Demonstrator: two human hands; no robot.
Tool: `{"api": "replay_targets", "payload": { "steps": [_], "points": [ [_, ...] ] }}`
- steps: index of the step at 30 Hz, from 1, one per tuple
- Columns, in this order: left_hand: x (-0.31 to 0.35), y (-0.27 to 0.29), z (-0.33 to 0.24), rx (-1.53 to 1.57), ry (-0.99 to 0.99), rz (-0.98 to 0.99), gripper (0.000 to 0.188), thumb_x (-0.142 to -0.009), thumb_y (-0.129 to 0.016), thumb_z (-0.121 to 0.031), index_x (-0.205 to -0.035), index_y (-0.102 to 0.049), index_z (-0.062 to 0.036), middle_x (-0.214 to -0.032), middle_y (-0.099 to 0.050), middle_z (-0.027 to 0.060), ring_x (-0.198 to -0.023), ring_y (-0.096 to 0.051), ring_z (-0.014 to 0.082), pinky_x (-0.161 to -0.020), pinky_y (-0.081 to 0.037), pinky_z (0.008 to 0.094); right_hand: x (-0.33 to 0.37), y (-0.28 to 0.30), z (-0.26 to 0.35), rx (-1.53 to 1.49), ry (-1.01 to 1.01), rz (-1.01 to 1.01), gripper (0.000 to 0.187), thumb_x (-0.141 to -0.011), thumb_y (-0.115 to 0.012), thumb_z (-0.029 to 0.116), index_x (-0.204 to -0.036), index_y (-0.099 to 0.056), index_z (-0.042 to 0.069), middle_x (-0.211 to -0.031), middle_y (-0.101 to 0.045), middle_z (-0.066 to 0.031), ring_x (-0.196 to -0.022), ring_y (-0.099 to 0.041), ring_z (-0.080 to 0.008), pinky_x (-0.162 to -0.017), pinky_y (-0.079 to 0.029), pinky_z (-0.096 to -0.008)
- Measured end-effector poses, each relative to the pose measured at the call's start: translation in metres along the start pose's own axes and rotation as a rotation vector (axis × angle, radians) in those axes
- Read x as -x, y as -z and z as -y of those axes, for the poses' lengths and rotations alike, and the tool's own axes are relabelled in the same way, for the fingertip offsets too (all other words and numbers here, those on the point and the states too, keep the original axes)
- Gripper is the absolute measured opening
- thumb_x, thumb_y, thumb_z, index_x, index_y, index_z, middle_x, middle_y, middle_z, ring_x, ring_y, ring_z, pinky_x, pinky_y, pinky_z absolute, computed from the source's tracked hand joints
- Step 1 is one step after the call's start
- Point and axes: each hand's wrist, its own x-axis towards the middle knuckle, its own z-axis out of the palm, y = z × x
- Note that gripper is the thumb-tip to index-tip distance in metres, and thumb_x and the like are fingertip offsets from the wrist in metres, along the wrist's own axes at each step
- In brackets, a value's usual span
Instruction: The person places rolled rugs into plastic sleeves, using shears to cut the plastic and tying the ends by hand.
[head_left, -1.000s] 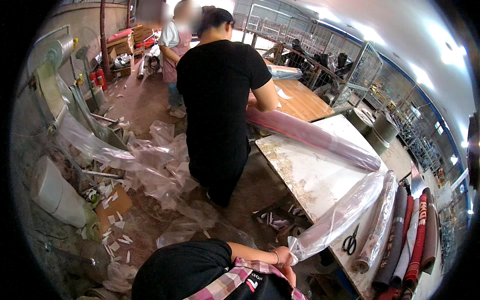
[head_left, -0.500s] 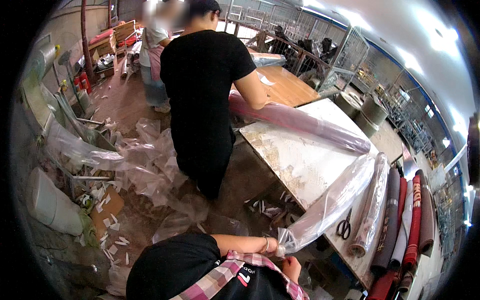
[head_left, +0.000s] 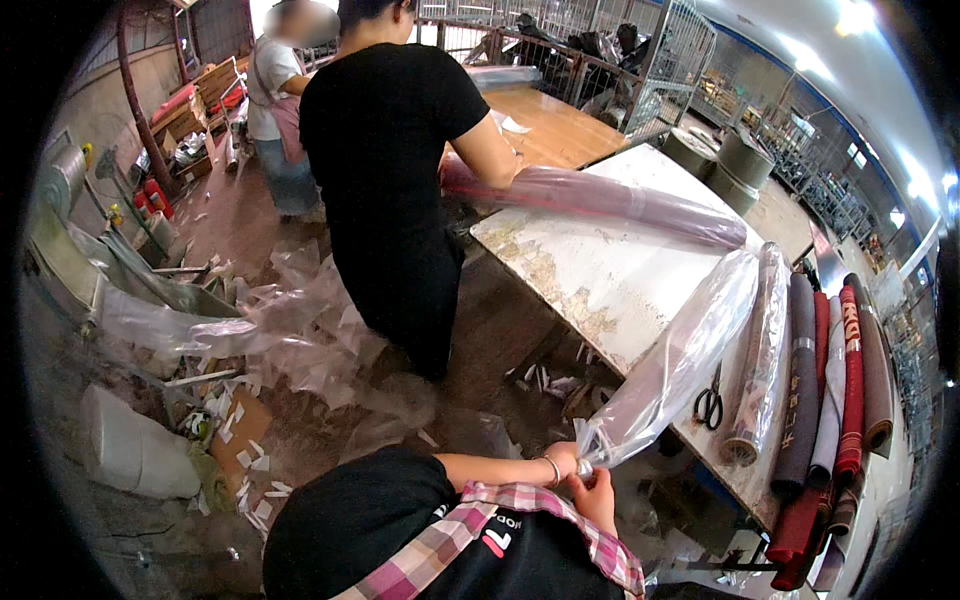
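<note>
Head view: both hands, left hand (head_left: 566,462) and right hand (head_left: 598,494), grip clamped on one plastic-wrapped roll (head_left: 672,368); one pair of scissors (head_left: 709,404) on the tabletop (head_left: 590,270).

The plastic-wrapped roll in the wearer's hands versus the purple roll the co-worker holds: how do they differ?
The clear-wrapped roll looks pale; the purple roll is dark. The clear-wrapped roll overhangs the table edge, its bag end gripped by the left hand and right hand; the purple roll lies flat on the table. Both are long and plastic-sleeved.
</note>
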Motion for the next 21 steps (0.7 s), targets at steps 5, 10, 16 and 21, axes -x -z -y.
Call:
{"api": "replay_targets", "payload": {
  "steps": [5,10,16,21],
  "points": [
    [-0.004,-0.011,0.018,0.003,-0.147,-0.182,0.027,-0.059,-0.062,-0.028,-0.075,-0.061,-0.0064,-0.074,-0.059,0.0160,-0.070,-0.057,0.0285,-0.060,-0.043,0.0348,0.004,-0.006,0.008,-0.042,-0.069,0.021,0.024,-0.070,-0.057,0.020,-0.072,-0.050,-0.003,-0.061,-0.054,-0.0150,-0.054,-0.053,-0.0203,-0.052,-0.041,-0.0305],
    [-0.005,-0.018,0.036,0.739,-0.003,0.255,0.019,-0.060,-0.066,-0.014,-0.076,-0.060,-0.0049,-0.068,-0.058,0.0055,-0.059,-0.053,0.0158,-0.053,-0.040,0.0276,0.003,-0.017,-0.025,0.058,-0.241,-0.070,0.016,-0.067,-0.052,0.011,-0.074,-0.050,-0.003,-0.063,-0.054,-0.0158,-0.055,-0.055,-0.0237,-0.053,-0.043,-0.0331],
    [0.003,0.004,0.029,1.251,0.383,0.877,0.007,-0.074,-0.049,-0.009,-0.071,-0.052,-0.0037,-0.051,-0.042,-0.0005,-0.038,-0.028,0.0073,-0.039,-0.026,0.0228,0.001,-0.013,-0.033,-0.561,-0.472,0.019,0.012,-0.071,-0.051,0.006,-0.079,-0.046,-0.001,-0.063,-0.051,-0.0056,-0.044,-0.048,-0.0116,-0.037,-0.037,-0.0229],
    [-0.006,-0.007,0.026,0.973,0.433,0.749,0.013,-0.073,-0.052,-0.009,-0.062,-0.052,-0.0020,-0.047,-0.043,0.0017,-0.038,-0.035,0.0096,-0.039,-0.027,0.0234,0.009,-0.002,-0.036,0.050,-0.166,0.097,0.025,-0.072,-0.056,0.019,-0.084,-0.047,-0.001,-0.072,-0.055,-0.0146,-0.060,-0.054,-0.0236,-0.054,-0.044,-0.0339]
  ]
}}
